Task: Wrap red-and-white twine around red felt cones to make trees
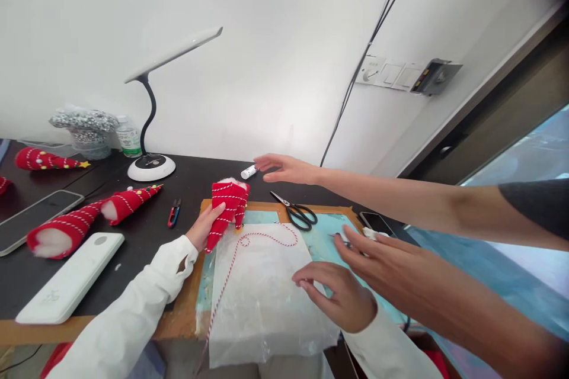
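Note:
My left hand (207, 224) is closed around a red felt cone (226, 207) with red-and-white striped cord on it and white stuffing showing at its top. A second small red cone (240, 209) hangs at its right side. A length of red-and-white twisted cord (231, 269) curls across a translucent plastic sheet (262, 308) and trails off the front edge. Over the sheet's right side is my right hand (340, 293), thumb and index finger pinched together. What they hold, if anything, is too small to make out.
Another person's hands (288, 169) (377, 254) reach in from the right, one near a small white tube (249, 172). Black-handled scissors (297, 212) and thread snips (174, 213) lie on the table. Leftward are a desk lamp (151, 167), stuffed red cones (128, 202), a white power bank (71, 278) and a phone (40, 219).

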{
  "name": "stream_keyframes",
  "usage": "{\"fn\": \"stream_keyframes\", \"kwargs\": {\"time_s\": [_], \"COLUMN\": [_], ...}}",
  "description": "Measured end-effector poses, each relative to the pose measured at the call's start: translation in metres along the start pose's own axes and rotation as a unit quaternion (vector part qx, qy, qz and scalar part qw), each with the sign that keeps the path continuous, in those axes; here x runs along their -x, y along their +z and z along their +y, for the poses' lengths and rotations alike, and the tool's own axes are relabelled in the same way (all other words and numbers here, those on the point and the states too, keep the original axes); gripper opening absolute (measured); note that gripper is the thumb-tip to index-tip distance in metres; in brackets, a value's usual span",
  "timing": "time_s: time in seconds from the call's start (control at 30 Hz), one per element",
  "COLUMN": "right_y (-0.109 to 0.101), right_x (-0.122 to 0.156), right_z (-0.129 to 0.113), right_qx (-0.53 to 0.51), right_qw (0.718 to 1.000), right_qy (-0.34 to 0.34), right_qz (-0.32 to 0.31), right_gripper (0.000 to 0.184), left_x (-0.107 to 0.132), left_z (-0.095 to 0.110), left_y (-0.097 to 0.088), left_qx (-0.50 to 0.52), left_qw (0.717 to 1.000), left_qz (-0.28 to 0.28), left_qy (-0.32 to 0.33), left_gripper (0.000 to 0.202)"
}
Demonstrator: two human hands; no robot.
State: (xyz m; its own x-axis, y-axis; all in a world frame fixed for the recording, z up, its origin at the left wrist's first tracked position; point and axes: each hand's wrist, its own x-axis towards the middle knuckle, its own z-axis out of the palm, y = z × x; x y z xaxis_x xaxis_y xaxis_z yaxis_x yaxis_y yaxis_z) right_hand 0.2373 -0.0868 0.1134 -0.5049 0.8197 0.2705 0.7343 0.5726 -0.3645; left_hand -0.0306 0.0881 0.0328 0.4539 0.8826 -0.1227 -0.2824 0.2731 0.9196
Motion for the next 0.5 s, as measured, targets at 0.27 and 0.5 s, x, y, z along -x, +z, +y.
{"fn": "stream_keyframes", "kwargs": {"time_s": [0.27,0.5], "right_y": [0.046,0.093], "right_x": [-0.041,-0.109], "right_z": [-0.013,0.033], "right_qx": [-0.315,-0.447], "right_qw": [0.919,0.84], "right_qy": [0.237,0.308], "right_qz": [-0.014,-0.006], "right_gripper": [0.04,0.055], "left_x": [0.001,0.001], "left_z": [-0.003,-0.004], "left_y": [0.0,-0.001], "left_qx": [-0.012,-0.022], "left_qw": [1.0,0.999], "left_qz": [0.011,-0.016], "left_qy": [0.011,0.028], "left_gripper": [0.06,0.065]}}
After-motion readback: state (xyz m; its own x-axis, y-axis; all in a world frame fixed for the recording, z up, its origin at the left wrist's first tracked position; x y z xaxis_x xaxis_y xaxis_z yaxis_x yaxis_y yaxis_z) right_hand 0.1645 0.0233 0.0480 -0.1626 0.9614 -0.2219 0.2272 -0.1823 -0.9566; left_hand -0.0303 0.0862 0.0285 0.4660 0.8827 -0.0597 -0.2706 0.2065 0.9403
